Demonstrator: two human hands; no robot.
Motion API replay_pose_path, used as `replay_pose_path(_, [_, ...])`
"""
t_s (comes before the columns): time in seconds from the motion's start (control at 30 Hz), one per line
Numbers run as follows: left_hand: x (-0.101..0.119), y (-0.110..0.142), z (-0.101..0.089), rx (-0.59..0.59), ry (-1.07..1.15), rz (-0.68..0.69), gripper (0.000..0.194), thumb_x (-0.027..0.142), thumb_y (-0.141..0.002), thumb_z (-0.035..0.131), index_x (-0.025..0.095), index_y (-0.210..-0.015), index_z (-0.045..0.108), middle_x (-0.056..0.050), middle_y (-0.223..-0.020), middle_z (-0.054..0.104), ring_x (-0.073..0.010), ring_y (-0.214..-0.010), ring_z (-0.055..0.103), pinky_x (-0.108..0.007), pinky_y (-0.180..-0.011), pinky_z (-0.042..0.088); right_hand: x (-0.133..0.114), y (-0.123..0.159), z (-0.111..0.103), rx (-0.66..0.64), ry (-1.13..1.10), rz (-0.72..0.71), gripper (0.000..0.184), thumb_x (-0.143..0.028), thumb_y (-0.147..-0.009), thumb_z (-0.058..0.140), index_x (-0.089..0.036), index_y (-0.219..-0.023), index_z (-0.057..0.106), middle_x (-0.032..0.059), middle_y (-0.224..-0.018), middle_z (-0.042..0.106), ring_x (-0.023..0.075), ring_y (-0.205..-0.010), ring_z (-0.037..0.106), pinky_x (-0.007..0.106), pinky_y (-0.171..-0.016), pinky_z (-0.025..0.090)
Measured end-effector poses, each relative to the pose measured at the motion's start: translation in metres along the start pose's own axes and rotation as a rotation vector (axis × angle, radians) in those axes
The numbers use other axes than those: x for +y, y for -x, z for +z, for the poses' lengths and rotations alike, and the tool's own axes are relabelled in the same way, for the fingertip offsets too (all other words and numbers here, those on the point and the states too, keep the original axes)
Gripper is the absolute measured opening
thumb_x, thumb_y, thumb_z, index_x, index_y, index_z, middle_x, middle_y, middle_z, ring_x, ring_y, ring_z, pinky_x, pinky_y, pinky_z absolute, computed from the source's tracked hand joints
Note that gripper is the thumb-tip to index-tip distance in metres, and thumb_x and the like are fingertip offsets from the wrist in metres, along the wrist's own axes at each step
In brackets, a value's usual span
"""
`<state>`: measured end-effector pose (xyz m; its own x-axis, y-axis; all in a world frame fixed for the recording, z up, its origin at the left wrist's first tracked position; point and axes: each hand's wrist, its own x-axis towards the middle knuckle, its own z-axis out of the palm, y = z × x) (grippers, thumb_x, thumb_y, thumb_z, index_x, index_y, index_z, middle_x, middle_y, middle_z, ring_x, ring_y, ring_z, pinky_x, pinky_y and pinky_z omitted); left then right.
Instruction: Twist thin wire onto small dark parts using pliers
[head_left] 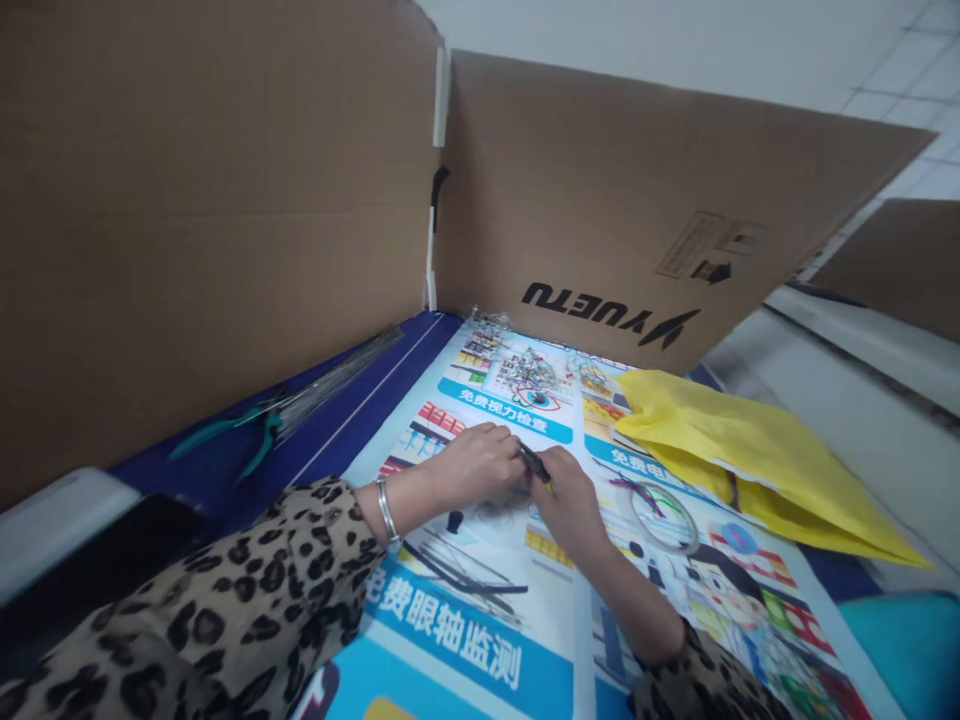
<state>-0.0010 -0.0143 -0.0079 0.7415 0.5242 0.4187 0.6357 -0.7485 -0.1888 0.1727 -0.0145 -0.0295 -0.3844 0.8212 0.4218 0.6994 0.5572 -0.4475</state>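
Observation:
My left hand (480, 466) and my right hand (568, 492) meet over the printed poster (551, 640), fingers curled inward. Between them is a short dark slender object (534, 462), its kind too unclear to name. My right hand grips it, and the left fingertips close against its other side; what else they pinch is hidden. Several dark thin strips (469, 578) lie on the poster below my left wrist. Beyond the hands sits a tangled pile of thin wire pieces (529, 372).
Cardboard walls (570, 190) rise at the back and left. On the left are teal-handled pliers (262, 445), a bundle of thin wires (341, 378) and a black object (112, 550). A roll of clear tape (694, 540) and a yellow bag (750, 460) lie at the right.

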Motion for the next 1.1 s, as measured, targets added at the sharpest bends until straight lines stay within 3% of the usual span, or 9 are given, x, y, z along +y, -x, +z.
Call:
replay_pose_path(0.27, [0.004, -0.002, 0.001, 0.042, -0.011, 0.003, 0.017, 0.019, -0.084, 0.046, 0.015, -0.075, 0.06, -0.006, -0.071, 0.056, -0.0194, -0.073, 0.05, -0.034, -0.066, 0.036, -0.003, 0.001, -0.003, -0.029, 0.096, 0.016, 0.015, -0.013, -0.074, 0.042, -0.019, -0.083, 0.053, 0.0048, -0.081, 0.056, 0.0182, -0.08, 0.051, 0.03, -0.072, 0.04])
replay_pose_path(0.53, [0.007, -0.003, 0.003, 0.036, -0.008, -0.008, 0.015, 0.018, -0.082, 0.048, 0.013, -0.075, 0.059, -0.007, -0.07, 0.057, -0.0192, -0.074, 0.051, -0.034, -0.067, 0.037, -0.01, -0.001, -0.013, -0.077, 0.263, 0.072, 0.01, -0.018, -0.075, 0.043, -0.019, -0.072, 0.052, 0.0027, -0.072, 0.056, 0.0171, -0.071, 0.051, 0.027, -0.063, 0.036])
replay_pose_path(0.83, [0.009, -0.003, 0.003, 0.039, -0.018, -0.03, 0.014, 0.017, -0.083, 0.046, 0.013, -0.075, 0.057, -0.007, -0.07, 0.056, -0.0199, -0.072, 0.052, -0.033, -0.062, 0.039, -0.016, -0.003, -0.015, -0.121, 0.33, 0.133, 0.011, -0.017, -0.075, 0.044, -0.02, -0.074, 0.054, 0.0034, -0.076, 0.059, 0.0165, -0.07, 0.054, 0.026, -0.06, 0.035])
replay_pose_path(1.1, [0.011, -0.002, 0.005, 0.009, -0.016, -0.038, 0.012, 0.016, -0.083, 0.045, 0.012, -0.077, 0.055, -0.008, -0.071, 0.056, -0.0202, -0.073, 0.053, -0.033, -0.06, 0.041, -0.013, -0.003, -0.017, -0.106, 0.359, 0.073, 0.011, -0.017, -0.075, 0.044, -0.02, -0.07, 0.053, 0.0032, -0.073, 0.056, 0.0169, -0.072, 0.052, 0.026, -0.063, 0.035])
